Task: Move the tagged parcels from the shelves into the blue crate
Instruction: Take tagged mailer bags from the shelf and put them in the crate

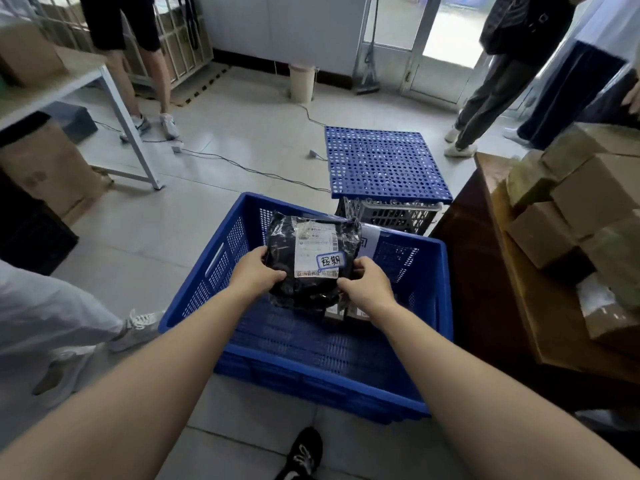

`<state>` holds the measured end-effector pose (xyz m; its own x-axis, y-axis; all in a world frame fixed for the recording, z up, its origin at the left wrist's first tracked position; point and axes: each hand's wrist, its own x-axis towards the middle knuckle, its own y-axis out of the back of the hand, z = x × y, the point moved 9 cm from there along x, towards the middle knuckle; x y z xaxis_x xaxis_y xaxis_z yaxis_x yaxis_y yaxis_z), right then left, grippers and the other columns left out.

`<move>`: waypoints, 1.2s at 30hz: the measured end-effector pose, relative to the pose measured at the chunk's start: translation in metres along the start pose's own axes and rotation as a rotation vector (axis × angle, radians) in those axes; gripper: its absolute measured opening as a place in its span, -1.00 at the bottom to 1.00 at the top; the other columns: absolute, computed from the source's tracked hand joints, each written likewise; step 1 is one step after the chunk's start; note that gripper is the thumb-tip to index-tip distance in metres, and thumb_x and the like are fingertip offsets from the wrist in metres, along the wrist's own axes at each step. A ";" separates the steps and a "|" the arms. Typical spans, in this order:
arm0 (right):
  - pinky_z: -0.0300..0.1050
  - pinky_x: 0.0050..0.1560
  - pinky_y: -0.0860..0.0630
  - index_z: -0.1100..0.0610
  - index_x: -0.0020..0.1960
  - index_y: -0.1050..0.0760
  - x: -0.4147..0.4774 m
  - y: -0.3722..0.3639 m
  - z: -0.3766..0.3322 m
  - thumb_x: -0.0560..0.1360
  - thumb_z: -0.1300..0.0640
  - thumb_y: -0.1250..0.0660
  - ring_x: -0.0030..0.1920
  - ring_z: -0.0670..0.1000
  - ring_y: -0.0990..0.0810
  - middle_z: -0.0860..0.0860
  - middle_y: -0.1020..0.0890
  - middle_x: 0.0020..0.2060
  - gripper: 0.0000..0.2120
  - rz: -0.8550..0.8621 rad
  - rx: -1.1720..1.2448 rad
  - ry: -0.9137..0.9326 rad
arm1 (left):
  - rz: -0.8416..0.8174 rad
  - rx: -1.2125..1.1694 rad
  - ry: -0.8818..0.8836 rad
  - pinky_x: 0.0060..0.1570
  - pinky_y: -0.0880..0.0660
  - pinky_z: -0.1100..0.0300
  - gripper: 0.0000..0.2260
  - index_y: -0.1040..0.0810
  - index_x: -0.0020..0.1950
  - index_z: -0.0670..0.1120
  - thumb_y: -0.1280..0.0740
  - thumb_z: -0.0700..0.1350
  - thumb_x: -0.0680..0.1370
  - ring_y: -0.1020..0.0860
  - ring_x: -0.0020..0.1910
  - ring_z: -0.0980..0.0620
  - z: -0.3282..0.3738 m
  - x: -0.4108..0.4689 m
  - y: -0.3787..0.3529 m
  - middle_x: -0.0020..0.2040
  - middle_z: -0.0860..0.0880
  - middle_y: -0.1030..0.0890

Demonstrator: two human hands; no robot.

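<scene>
A black plastic-wrapped parcel [304, 237] with a white shipping label and a blue-edged tag is held over the blue crate [446, 306], which stands on the floor in front of me. My left hand [254, 271] grips the parcel's left edge. My right hand [367, 285] grips its lower right edge. Another parcel with a white label [369, 242] shows inside the crate behind the black one, mostly hidden.
A blue perforated panel [384, 164] lies on a grey basket beyond the crate. A dark wooden table [485, 271] with cardboard boxes [588, 202] is at right. A white table [117, 109] stands at left. Cables cross the floor. Several people stand around.
</scene>
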<state>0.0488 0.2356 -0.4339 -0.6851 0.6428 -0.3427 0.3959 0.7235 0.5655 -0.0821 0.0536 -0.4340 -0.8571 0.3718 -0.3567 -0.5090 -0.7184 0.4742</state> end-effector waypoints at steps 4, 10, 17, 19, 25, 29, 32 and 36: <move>0.01 0.14 -0.52 0.10 0.16 -0.50 0.054 -0.019 -0.008 0.44 0.14 -0.39 0.08 0.08 -0.59 0.03 -0.64 0.09 -0.70 -0.040 -0.022 -0.021 | 0.007 0.036 0.049 0.16 -0.53 0.00 -0.60 -0.48 0.31 -0.10 -0.41 -0.25 0.49 -0.56 0.09 -0.06 -0.002 0.050 0.002 0.15 -0.05 -0.60; -0.02 0.15 -0.51 0.09 0.22 -0.52 0.112 -0.050 -0.016 0.47 0.12 -0.36 0.12 0.08 -0.58 0.03 -0.63 0.14 -0.68 -0.102 -0.028 -0.060 | 0.021 0.090 0.099 0.15 -0.51 0.04 -0.65 -0.51 0.27 -0.11 -0.41 -0.24 0.49 -0.56 0.12 -0.08 -0.012 0.111 0.005 0.17 -0.08 -0.61; 0.00 0.23 -0.47 0.11 0.35 -0.45 0.162 -0.090 -0.010 0.51 0.15 -0.33 0.20 0.08 -0.53 0.04 -0.58 0.23 -0.59 -0.138 -0.009 -0.146 | 0.007 0.125 0.128 0.10 -0.47 0.11 -0.69 -0.53 0.22 -0.08 -0.40 -0.24 0.49 -0.55 0.12 -0.06 -0.038 0.174 0.007 0.16 -0.06 -0.61; -0.03 0.23 -0.46 0.11 0.39 -0.42 0.174 -0.103 -0.008 0.52 0.14 -0.33 0.23 0.07 -0.52 0.03 -0.55 0.27 -0.56 -0.145 0.007 -0.176 | -0.011 0.130 0.135 0.15 -0.48 0.06 -0.66 -0.49 0.27 -0.09 -0.40 -0.23 0.50 -0.54 0.15 -0.07 -0.045 0.193 0.007 0.18 -0.07 -0.60; -0.13 0.16 -0.44 0.11 0.40 -0.41 0.215 -0.148 0.000 0.51 0.13 -0.33 0.23 0.06 -0.51 0.01 -0.54 0.29 -0.55 -0.132 0.021 -0.268 | -0.057 0.159 0.172 0.12 -0.47 0.06 -0.59 -0.40 0.32 -0.09 -0.41 -0.19 0.50 -0.53 0.16 -0.07 -0.076 0.259 0.007 0.22 -0.08 -0.56; -0.07 0.12 -0.49 0.06 0.35 -0.41 0.244 -0.184 0.017 0.50 0.15 -0.33 0.13 0.04 -0.54 0.02 -0.58 0.22 -0.58 -0.106 0.070 -0.326 | -0.096 0.208 0.174 0.07 -0.42 0.12 -0.56 -0.39 0.36 -0.10 -0.40 -0.20 0.51 -0.52 0.19 -0.07 -0.106 0.306 -0.004 0.25 -0.07 -0.56; -0.04 0.16 -0.46 0.09 0.42 -0.33 0.265 -0.213 0.039 0.52 0.15 -0.32 0.16 0.05 -0.51 0.04 -0.52 0.27 -0.51 -0.120 0.092 -0.387 | -0.097 0.252 0.207 0.06 -0.44 0.09 -0.55 -0.40 0.35 -0.04 -0.40 -0.17 0.49 -0.52 0.16 -0.08 -0.141 0.339 -0.017 0.24 -0.09 -0.54; 0.02 0.16 -0.47 0.10 0.38 -0.34 0.296 -0.252 0.074 0.54 0.16 -0.31 0.05 0.02 -0.48 0.03 -0.52 0.18 -0.58 -0.161 0.112 -0.433 | -0.094 0.260 0.261 0.02 -0.44 0.12 -0.53 -0.39 0.36 0.02 -0.41 -0.14 0.47 -0.52 0.08 -0.06 -0.193 0.374 -0.039 0.25 -0.10 -0.51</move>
<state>-0.2084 0.2617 -0.7332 -0.4348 0.5486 -0.7142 0.3852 0.8301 0.4031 -0.3677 0.1073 -0.7416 -0.7733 0.2423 -0.5858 -0.6166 -0.5023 0.6062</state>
